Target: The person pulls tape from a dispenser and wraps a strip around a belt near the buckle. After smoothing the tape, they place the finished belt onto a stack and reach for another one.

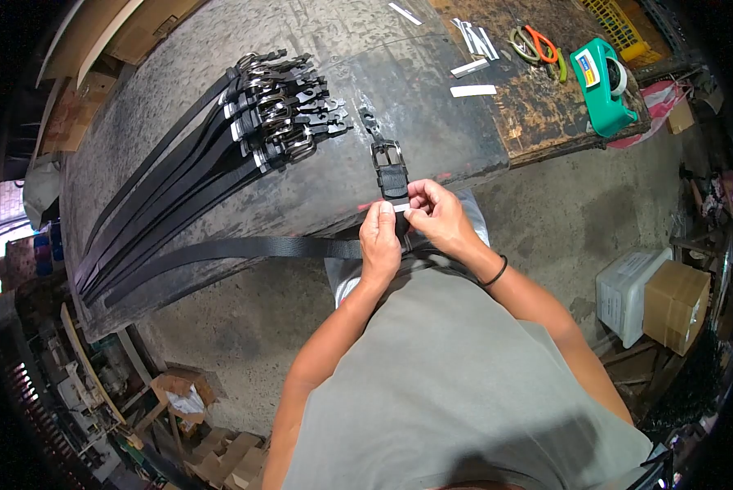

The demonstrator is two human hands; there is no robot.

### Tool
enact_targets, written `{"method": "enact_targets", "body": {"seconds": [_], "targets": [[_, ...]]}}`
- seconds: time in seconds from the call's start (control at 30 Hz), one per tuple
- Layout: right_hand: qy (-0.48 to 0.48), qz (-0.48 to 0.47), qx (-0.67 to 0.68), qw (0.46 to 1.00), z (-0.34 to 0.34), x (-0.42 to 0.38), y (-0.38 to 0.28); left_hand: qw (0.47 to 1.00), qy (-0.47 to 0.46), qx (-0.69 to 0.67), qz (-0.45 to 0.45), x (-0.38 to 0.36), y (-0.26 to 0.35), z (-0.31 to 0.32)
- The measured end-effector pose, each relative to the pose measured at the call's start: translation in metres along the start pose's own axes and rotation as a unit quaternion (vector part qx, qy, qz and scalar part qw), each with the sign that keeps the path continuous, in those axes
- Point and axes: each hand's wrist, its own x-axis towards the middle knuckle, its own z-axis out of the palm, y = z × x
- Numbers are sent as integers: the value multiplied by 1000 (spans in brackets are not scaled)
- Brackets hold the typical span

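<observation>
A black belt lies along the table's front edge, its buckle pointing away from me with a dark hook-like piece beyond it. Just below the buckle a small white strip crosses the belt. My left hand pinches the belt at the strip's left end. My right hand has thumb and fingers closed at the strip's right end. Left of them, many black belts lie side by side with their metal buckles together.
White strips lie at the table's right part, near orange-handled scissors and a green tape dispenser. A lidded plastic box and a cardboard box stand low at the right. Cartons lie at lower left.
</observation>
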Motion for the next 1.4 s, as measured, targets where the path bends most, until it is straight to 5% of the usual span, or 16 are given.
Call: {"method": "enact_targets", "body": {"seconds": [0.27,0.43,0.53,1.4], "targets": [[13,18,-99,995,-5,5,-10,987,-111,-111,-21,-3,0,-6],[-6,43,39,998,-4,5,-11,985,-104,-130,-49,-3,5,-9],[10,14,-96,995,-4,4,-20,989,-99,-106,-31,-4,3,-8],[18,6,-52,998,-3,2,-22,995,-83,-47,14,-3,1,-6]]}}
